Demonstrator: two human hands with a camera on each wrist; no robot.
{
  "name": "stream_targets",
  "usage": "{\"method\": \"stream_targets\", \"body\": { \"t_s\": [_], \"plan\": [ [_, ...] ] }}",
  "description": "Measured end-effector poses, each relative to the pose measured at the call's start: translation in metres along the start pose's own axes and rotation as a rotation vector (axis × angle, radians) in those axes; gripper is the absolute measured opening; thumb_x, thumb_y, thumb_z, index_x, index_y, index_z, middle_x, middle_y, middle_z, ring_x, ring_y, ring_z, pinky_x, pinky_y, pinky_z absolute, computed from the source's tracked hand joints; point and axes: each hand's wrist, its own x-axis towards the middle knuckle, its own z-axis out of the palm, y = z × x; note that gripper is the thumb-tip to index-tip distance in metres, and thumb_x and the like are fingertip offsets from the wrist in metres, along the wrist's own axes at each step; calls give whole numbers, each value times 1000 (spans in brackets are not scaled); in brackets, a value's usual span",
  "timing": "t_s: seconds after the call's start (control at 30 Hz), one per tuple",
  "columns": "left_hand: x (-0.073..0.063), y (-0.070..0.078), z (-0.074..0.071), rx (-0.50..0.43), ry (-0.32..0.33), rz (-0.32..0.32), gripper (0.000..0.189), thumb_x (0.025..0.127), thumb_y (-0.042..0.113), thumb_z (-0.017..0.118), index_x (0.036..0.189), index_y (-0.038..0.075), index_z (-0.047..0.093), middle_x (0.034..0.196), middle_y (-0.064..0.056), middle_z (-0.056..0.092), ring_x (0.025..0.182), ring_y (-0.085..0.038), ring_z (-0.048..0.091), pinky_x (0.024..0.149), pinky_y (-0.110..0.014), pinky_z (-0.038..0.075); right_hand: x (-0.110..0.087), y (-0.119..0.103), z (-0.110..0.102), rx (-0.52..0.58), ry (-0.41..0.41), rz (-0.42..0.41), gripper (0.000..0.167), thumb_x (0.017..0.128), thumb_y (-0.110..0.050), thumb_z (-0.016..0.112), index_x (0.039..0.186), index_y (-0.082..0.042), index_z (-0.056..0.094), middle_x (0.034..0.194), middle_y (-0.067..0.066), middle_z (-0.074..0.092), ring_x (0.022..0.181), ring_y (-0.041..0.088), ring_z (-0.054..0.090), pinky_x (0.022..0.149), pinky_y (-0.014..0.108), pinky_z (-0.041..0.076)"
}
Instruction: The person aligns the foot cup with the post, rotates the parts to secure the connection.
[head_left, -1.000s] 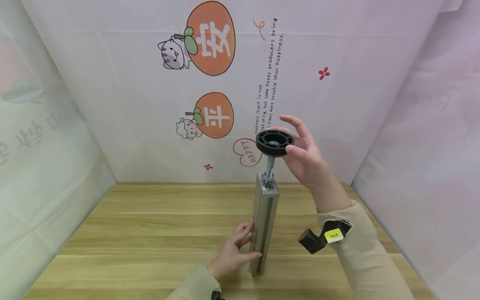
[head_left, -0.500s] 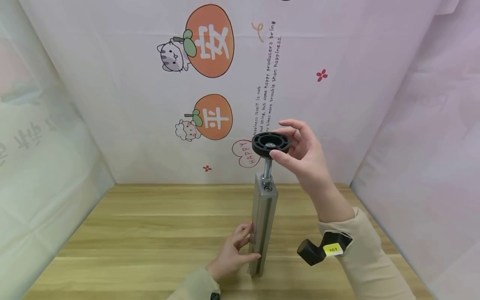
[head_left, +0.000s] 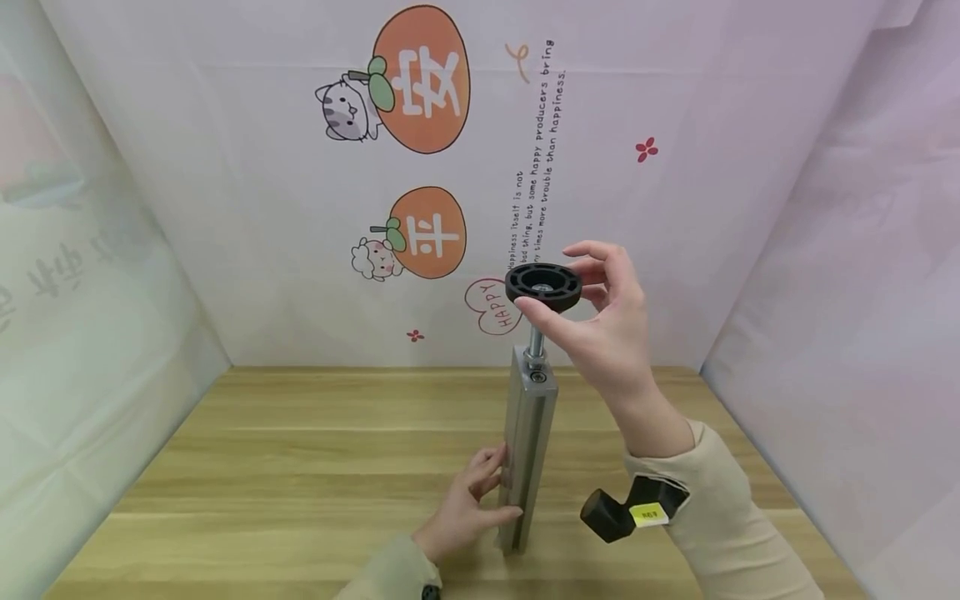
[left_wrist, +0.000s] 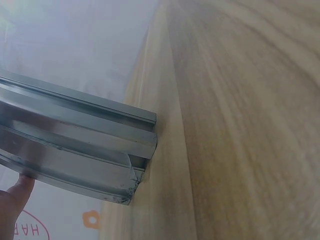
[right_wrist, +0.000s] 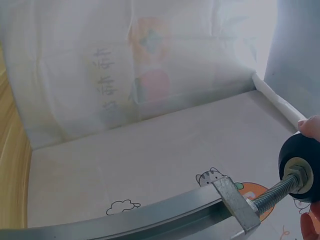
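While the left hand (head_left: 467, 507) grips the aluminium bar (head_left: 527, 450) low down, the right hand (head_left: 615, 329) up above has thumb and fingers round the rim of the black foot (head_left: 547, 277). From my remote seat I see the bar roughly upright, just right of the left hand, bottom end seemingly on the tabletop (head_left: 300, 458). My worry: with the left grip so low, a sideways shove from the right hand could tip the lot, since the leverage is all up top. If the left hold's slack, twisting the foot might spin the bar too. And an off-axis turn could bind the threaded rod (right_wrist: 276, 195) just below the right hand; can't tell how deep it goes.
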Motion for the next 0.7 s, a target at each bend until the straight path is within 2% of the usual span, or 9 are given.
{"method": "stream_targets", "body": {
  "t_s": [0.2,0.37,0.47,0.57,0.7],
  "plan": [
    [0,2,0,2,-2,-5,82,82,-5,67,148,8,21,134,-29,35,128,-2,37,106,-39,42,-2,-1,3,-65,49,-47,59,64,-2,85,112,4,52,95,-12,47,89,12,48,78,22,46],
    [1,3,-1,-14,3,-35,82,82,-4,68,148,8,22,135,-29,34,129,-2,37,108,-33,41,-4,3,4,-28,73,-86,56,65,-1,83,109,6,51,95,-11,48,88,10,50,77,20,46],
    [1,2,-1,-18,1,-46,82,82,-4,68,149,9,22,135,-27,35,128,-2,38,108,-29,41,-4,9,3,71,58,-105,50,71,-4,79,110,7,51,94,-10,51,87,9,52,77,19,47],
    [1,1,-2,-16,-4,-45,82,82,-4,68,149,10,21,135,-27,35,127,-2,38,107,-28,41,-3,18,2,212,21,-108,36,79,-13,67,110,0,53,94,-6,52,87,10,51,77,20,47],
    [1,0,-2,-14,-4,-27,82,82,-4,68,149,10,21,134,-28,35,127,-2,38,107,-28,41,1,28,2,469,-60,-49,26,84,-15,52,110,-11,55,95,0,52,88,11,50,79,21,45]
  ]
}}
